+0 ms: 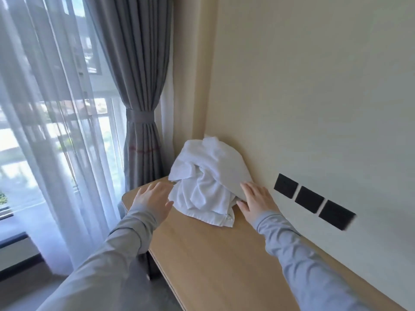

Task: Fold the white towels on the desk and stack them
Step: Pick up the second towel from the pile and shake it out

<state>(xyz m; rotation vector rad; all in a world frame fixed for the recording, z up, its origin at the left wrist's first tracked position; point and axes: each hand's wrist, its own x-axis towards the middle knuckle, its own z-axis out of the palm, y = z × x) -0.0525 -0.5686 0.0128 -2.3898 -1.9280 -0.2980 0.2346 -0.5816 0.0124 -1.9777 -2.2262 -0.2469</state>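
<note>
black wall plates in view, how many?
3, in a row on the wall right of the desk: nearest the towels, middle, rightmost. None look hidden.

- Left hand (152,202), nearer the grey tied curtain (140,108): bare, no rings or watch showing.
- Right hand (258,202), farther from that curtain: likewise bare.
- Both arms wear long grey close-fitting sleeves (301,261), softly wrinkled, ending at the wrists.
</note>
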